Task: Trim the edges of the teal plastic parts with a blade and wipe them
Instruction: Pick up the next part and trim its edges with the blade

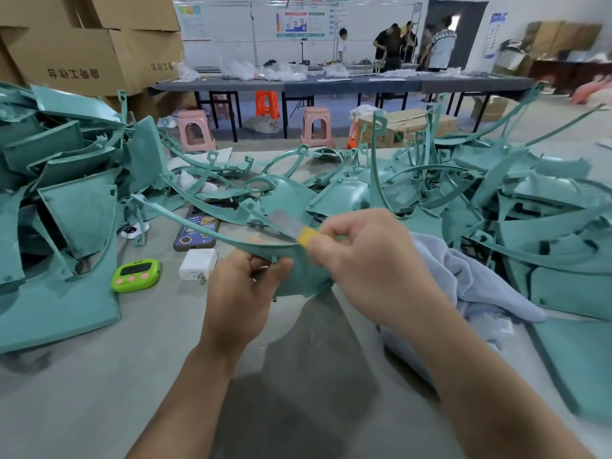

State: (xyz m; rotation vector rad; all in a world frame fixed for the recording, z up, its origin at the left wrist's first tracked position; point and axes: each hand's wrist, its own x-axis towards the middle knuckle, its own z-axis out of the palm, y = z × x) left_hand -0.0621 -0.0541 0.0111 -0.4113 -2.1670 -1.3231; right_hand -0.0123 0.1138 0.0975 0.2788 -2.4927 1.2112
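Observation:
My left hand [243, 286] grips a teal plastic part [304, 276] by its lower body; a long curved arm of the part sweeps up and to the left. My right hand [367, 253] pinches a blade [291, 225] with a yellow holder. The blurred blade lies against the part's upper edge, just above my left thumb. A pale blue cloth [463, 279] lies crumpled on the table to the right of my hands.
Heaps of teal parts cover the table at left [59, 200], middle back [347, 183] and right [546, 220]. A phone [195, 230], a white charger [197, 264] and a green timer [135, 274] lie left of my hands. Cardboard boxes, stools and several people stand beyond.

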